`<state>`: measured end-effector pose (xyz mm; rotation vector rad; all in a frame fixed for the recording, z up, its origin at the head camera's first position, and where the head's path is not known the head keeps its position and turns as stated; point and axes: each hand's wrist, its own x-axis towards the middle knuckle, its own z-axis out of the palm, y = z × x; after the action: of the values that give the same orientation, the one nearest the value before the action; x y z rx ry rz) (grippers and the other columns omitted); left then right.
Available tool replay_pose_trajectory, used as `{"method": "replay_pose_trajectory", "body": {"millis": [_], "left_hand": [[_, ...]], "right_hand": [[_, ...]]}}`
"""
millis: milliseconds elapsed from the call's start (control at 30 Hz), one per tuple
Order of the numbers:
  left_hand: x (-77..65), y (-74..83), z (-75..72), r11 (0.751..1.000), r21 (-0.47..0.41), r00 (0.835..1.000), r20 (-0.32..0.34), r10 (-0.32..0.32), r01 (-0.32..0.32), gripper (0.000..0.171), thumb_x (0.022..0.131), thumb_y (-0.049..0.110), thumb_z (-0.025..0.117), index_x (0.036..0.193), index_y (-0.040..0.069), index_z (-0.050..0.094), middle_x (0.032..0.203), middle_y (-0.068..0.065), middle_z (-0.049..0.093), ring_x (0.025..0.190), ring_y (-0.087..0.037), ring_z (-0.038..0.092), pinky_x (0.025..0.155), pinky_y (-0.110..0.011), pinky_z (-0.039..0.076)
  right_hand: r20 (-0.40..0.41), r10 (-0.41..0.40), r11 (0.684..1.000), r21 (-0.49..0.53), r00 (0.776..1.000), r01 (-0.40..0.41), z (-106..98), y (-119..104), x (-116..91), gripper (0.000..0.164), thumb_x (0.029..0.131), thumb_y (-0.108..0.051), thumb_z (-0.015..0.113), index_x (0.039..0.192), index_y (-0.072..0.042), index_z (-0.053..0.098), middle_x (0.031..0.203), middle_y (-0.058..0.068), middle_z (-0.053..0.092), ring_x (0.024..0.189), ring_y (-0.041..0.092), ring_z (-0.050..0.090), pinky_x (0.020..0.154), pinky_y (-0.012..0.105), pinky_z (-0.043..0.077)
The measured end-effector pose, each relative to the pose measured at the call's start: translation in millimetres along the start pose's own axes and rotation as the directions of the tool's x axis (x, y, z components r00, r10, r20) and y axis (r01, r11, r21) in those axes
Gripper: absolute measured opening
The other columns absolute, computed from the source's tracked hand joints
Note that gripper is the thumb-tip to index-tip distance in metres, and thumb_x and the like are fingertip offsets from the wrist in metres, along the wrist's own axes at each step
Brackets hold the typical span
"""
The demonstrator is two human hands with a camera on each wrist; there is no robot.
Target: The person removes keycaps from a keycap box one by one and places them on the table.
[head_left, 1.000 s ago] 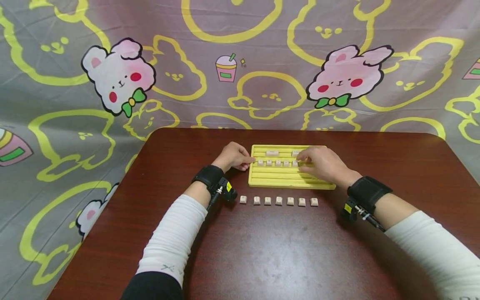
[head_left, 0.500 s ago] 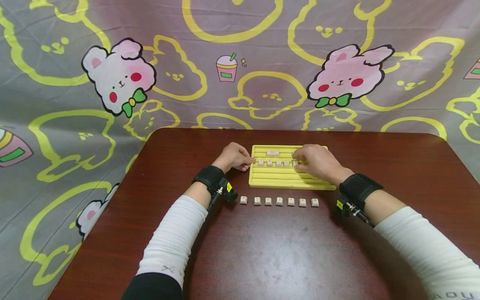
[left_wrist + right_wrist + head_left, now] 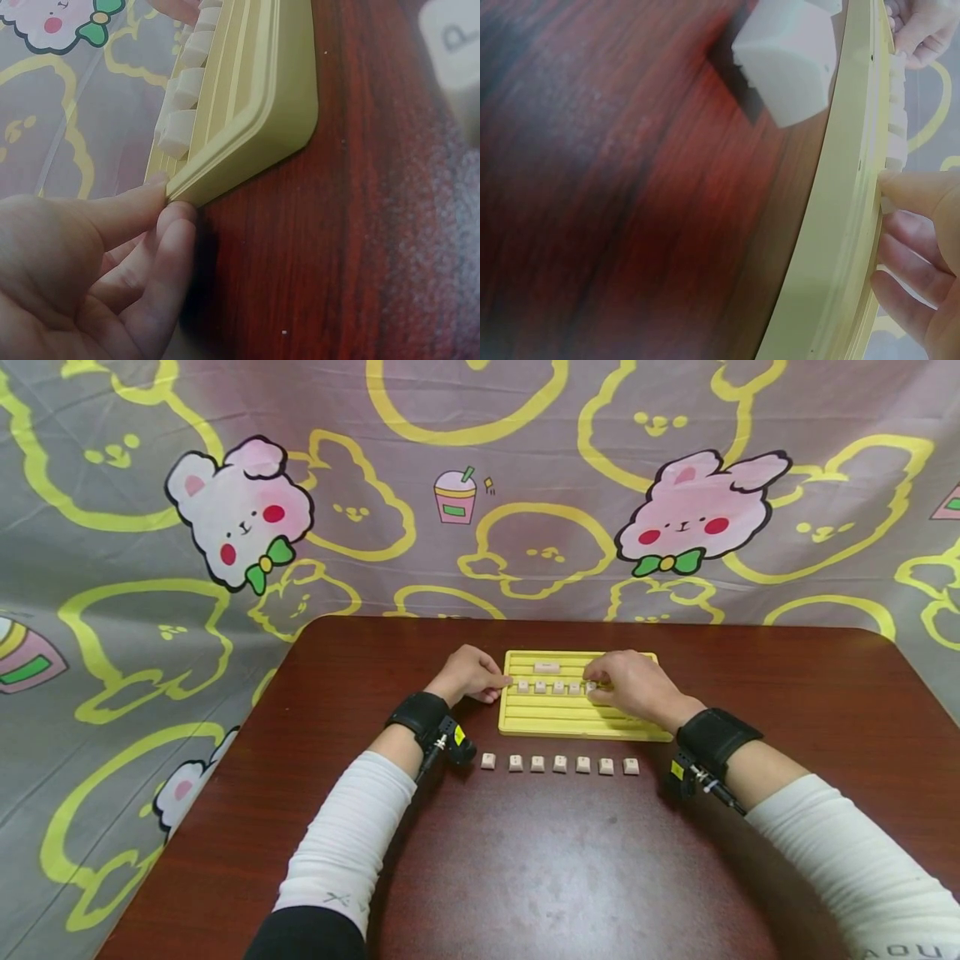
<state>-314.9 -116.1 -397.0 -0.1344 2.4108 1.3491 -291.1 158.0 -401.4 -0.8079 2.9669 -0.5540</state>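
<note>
A yellow ridged tray [image 3: 555,724] lies on the table with white keycaps on it. One wide keycap [image 3: 547,667] sits in the upper groove, and several small keycaps [image 3: 540,687] stand in a row in the groove below. My left hand [image 3: 471,672] pinches the tray's left edge between thumb and fingers, seen close in the left wrist view. My right hand [image 3: 637,683] reaches over the tray's right half. Its thumb and finger hold the rightmost small keycap [image 3: 591,687] of the row; in the right wrist view that grip is partly hidden behind the tray's rim.
In front of the tray, several keycaps [image 3: 560,764] lie in a spaced row on the dark red wooden table [image 3: 570,877]. One marked P [image 3: 457,41] shows close in the left wrist view. A patterned cloth [image 3: 525,452] hangs behind the table.
My right hand has shifted slightly left along the tray and now covers the second wide keycap that showed in the upper groove. The left hand stays on the tray's edge.
</note>
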Motion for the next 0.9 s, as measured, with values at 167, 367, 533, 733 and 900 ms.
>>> {"method": "replay_pose_trajectory", "body": {"millis": [167,367,533,733,900], "left_hand": [[-0.7,1.1,-0.5,1.0,-0.006,1.0,0.0,0.0,0.0,0.016,0.087,0.012,0.076,0.088,-0.002,0.07,0.063,-0.004,0.063,0.053,-0.01,0.062,0.058,-0.026,0.062],[-0.9,1.6,-0.6,1.0,-0.009,1.0,0.002,-0.002,0.002,0.016,0.087,0.012,0.076,0.087,-0.003,0.07,0.062,-0.004,0.063,0.052,-0.01,0.062,0.057,-0.025,0.061],[-0.8,1.6,-0.3,1.0,-0.015,1.0,0.007,-0.009,0.01,0.015,0.088,0.012,0.076,0.088,-0.002,0.07,0.063,-0.005,0.063,0.053,-0.011,0.062,0.057,-0.025,0.061],[-0.6,3.1,-0.2,0.999,-0.03,1.0,0.012,-0.027,0.027,0.015,0.087,0.01,0.076,0.089,-0.003,0.069,0.063,-0.005,0.063,0.052,-0.01,0.061,0.056,-0.025,0.061],[-0.3,4.2,-1.2,0.999,-0.023,0.999,0.02,-0.038,0.039,0.016,0.088,0.011,0.075,0.092,-0.003,0.07,0.064,-0.005,0.063,0.053,-0.01,0.062,0.057,-0.025,0.061]], "right_hand": [[0.001,-0.003,1.0,0.007,1.0,0.003,-0.1,-0.2,1.4,0.023,0.088,-0.017,0.076,0.11,-0.012,0.073,0.105,0.005,0.074,0.097,0.022,0.068,0.086,0.043,0.058],[-0.006,-0.012,1.0,0.009,1.0,0.012,0.3,0.7,2.6,0.018,0.087,-0.016,0.077,0.104,-0.013,0.075,0.1,0.003,0.074,0.093,0.02,0.068,0.084,0.043,0.058],[-0.009,-0.019,1.0,0.022,1.0,0.019,-0.1,1.7,2.5,0.016,0.087,-0.016,0.077,0.102,-0.014,0.075,0.098,0.003,0.074,0.092,0.02,0.069,0.084,0.043,0.059],[-0.011,-0.026,0.999,0.03,1.0,0.026,-1.6,2.6,2.1,0.012,0.087,-0.014,0.075,0.099,-0.014,0.075,0.095,0.001,0.074,0.089,0.019,0.067,0.081,0.042,0.058],[0.004,-0.004,1.0,0.028,1.0,0.004,-3.7,2.6,2.2,0.011,0.088,-0.016,0.076,0.098,-0.016,0.074,0.093,0.0,0.071,0.086,0.018,0.063,0.079,0.039,0.056]]}}
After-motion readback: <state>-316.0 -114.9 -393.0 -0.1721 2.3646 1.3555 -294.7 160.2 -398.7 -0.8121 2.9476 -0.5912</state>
